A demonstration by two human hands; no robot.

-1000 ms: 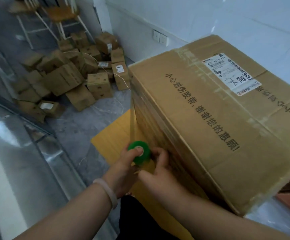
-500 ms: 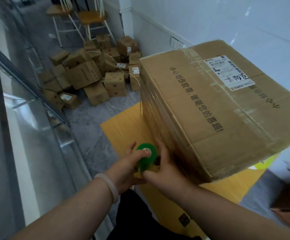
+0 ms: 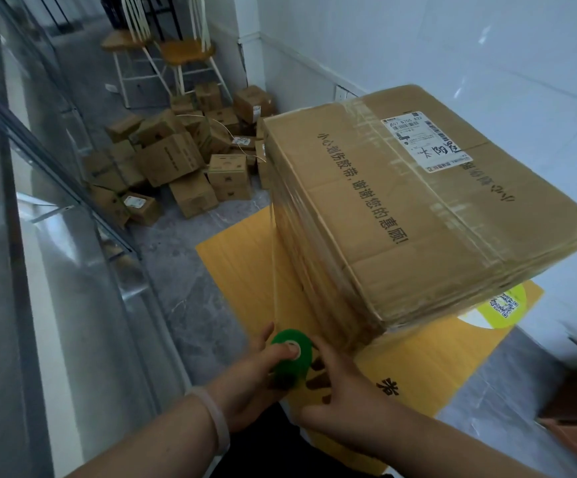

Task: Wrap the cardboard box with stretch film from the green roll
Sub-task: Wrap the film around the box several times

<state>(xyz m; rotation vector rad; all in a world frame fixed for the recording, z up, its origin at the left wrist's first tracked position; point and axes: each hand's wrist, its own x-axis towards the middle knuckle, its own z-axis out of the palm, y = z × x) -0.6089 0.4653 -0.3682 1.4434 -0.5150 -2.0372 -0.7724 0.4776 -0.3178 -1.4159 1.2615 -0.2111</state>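
Legibly on cardboard box (image 3: 418, 219): 谢谢您的惠顾

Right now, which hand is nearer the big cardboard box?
Right. Right hand holds the green roll on the side facing the cardboard box; left hand grips its far side.

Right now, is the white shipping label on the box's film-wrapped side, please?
No, the shipping label lies on the top face of the cardboard box, toward its far edge.

Yellow table (image 3: 235, 267), cardboard box (image 3: 418, 219) on it
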